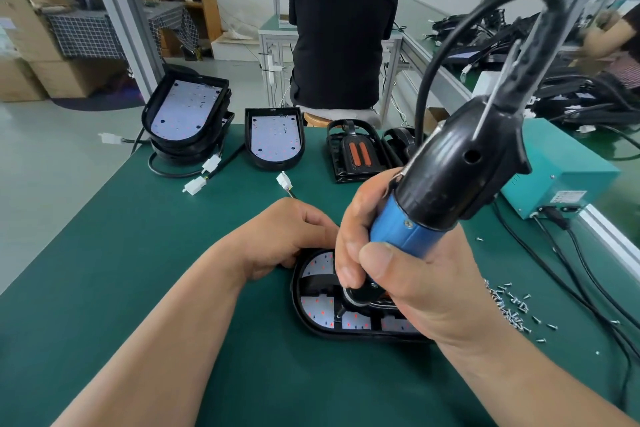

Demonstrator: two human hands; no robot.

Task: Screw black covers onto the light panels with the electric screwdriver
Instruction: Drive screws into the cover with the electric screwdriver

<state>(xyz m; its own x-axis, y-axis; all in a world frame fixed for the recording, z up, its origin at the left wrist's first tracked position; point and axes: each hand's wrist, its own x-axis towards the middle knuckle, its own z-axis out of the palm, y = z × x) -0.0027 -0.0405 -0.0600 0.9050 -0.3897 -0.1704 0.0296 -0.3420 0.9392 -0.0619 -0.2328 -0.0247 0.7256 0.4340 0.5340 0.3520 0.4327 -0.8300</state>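
Light panel [317, 312] lies flat on the green mat [156, 253] just in front of me, with the black cover [320, 282] laid across its white board. My right hand [408, 281] is wrapped round the blue barrel of the screwdriver [450, 184], tip down on the cover. My left hand [287, 239] is curled on the panel's far rim, steadying it. I judge the shell light and stiff, likely to slide or twist under torque. The board looks fragile, so hold the rim only. The driver seems top-heavy with its cable, so grip it low. Loose screws [512, 308] lie near on the right, spare panels [275, 139] well behind.
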